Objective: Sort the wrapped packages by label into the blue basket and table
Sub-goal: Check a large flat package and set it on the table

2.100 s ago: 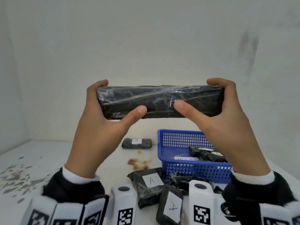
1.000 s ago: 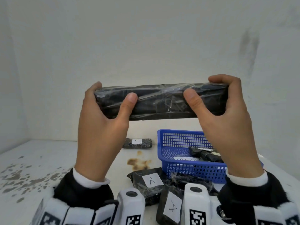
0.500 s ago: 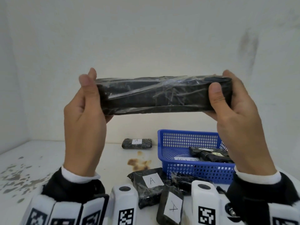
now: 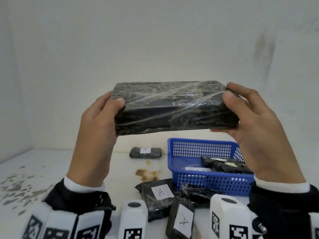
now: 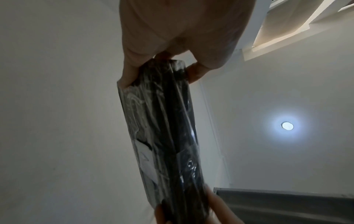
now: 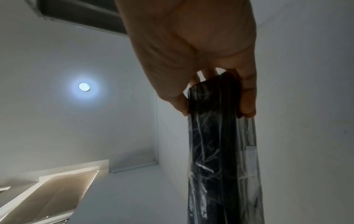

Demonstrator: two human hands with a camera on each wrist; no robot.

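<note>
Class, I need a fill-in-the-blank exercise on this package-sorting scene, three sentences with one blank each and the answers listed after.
1. The large wrapped package is held by ____ hands.
2. The basket on the table is coloured ____.
3. The small package near the wall bears the letter ____.

Answers: two; blue; A

I see a brown stain (image 4: 146, 174) at lower centre, grey speckled marks (image 4: 15, 185) at lower left, and a round ceiling light (image 5: 287, 125) glowing at right.
</note>
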